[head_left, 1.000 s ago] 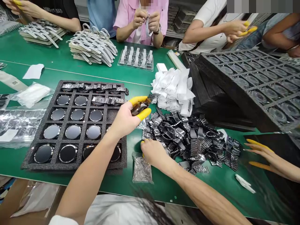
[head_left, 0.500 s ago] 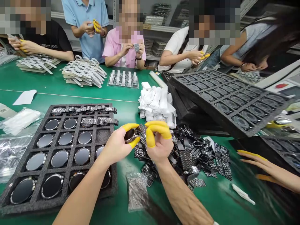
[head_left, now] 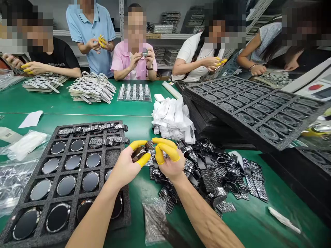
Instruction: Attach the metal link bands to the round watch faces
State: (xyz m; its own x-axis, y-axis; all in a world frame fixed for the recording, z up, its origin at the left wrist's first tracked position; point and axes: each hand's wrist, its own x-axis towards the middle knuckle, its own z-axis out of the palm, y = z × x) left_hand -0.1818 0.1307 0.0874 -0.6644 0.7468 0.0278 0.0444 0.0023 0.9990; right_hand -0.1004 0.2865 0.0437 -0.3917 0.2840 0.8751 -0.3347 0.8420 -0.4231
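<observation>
My left hand point(head_left: 126, 166), with yellow finger cots on thumb and forefinger, grips a round watch case point(head_left: 139, 154) by its edges, tilted. My right hand point(head_left: 171, 161), also in yellow cots, is closed in a pinch at the near end of a dark metal watch strap point(head_left: 149, 145), right against the case; its fingertips partly hide the strap. Left of my hands lies a black foam tray point(head_left: 60, 156) of round watch faces, some with dark metal straps laid across the far rows. Beneath and right of my right hand spreads a heap of dark metal straps point(head_left: 207, 172).
A bag of thin metal pins point(head_left: 154, 220) lies in front. White wrapped pieces point(head_left: 172, 117) are piled beyond the straps. A tilted foam tray point(head_left: 232, 125) rests on a black stack at right. Several co-workers sit or stand across the green table point(head_left: 103, 113).
The view has shifted slightly. Both my hands have moved a little left, and the watch case is tilted more. The other person's hand at the right edge has left the view.
</observation>
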